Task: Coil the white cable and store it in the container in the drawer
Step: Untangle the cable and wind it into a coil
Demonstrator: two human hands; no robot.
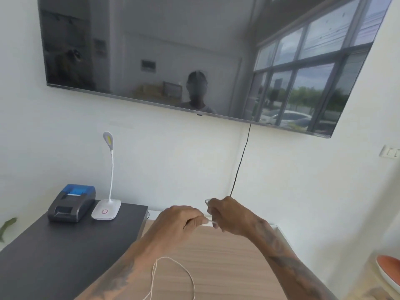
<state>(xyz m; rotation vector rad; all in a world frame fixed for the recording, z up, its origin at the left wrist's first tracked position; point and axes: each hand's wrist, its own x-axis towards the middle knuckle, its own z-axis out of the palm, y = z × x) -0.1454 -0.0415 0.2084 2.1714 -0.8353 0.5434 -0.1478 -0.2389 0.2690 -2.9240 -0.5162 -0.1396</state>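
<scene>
Both hands are raised over the light wooden tabletop (227, 256). My left hand (179, 221) pinches a short stretch of the white cable (186, 271) that runs across to my right hand (227, 215). My right hand is closed around a small loop of the cable that sticks up above its fingers. A long slack loop of the cable hangs below my left forearm and leaves the frame at the bottom. No drawer or container is in view.
A dark grey cabinet top (54, 256) at the left bears a black and blue receipt printer (71, 204) and a white desk lamp (107, 191). A wall-mounted TV (194, 57) hangs ahead, its black cord (241, 163) dropping behind my right hand. An orange and white dish (389, 271) lies at the right edge.
</scene>
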